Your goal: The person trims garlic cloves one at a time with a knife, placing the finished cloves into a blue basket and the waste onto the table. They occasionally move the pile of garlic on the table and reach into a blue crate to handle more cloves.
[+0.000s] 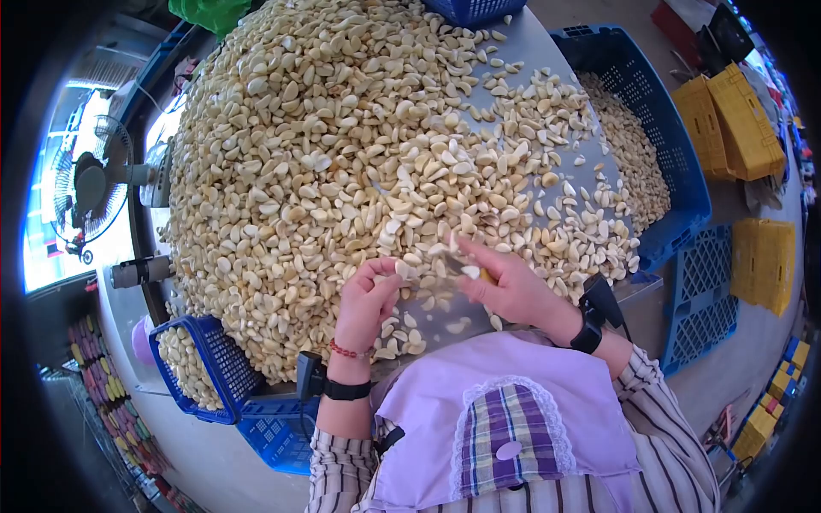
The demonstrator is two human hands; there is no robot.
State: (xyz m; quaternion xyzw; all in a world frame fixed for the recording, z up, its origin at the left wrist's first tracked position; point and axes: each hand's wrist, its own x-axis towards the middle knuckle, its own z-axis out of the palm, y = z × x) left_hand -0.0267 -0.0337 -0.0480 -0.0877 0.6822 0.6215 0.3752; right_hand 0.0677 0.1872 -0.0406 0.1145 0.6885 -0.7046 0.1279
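A big heap of peeled garlic cloves (342, 154) covers a metal table (547, 51). My left hand (366, 299) is closed on a clove (402, 269) at the near edge of the heap. My right hand (505, 286) grips a small knife (457, 267) with a yellowish handle, its blade blurred and pointing left toward that clove. A few loose cloves lie on the bare metal (436, 308) just below both hands. Each wrist wears a black band with a small device.
A blue crate (676, 171) on the right holds more cloves. A smaller blue basket (201, 368) of cloves sits lower left, with another blue crate (274, 432) beside it. Yellow crates (727, 120) stand far right. A fan (94, 188) is on the left.
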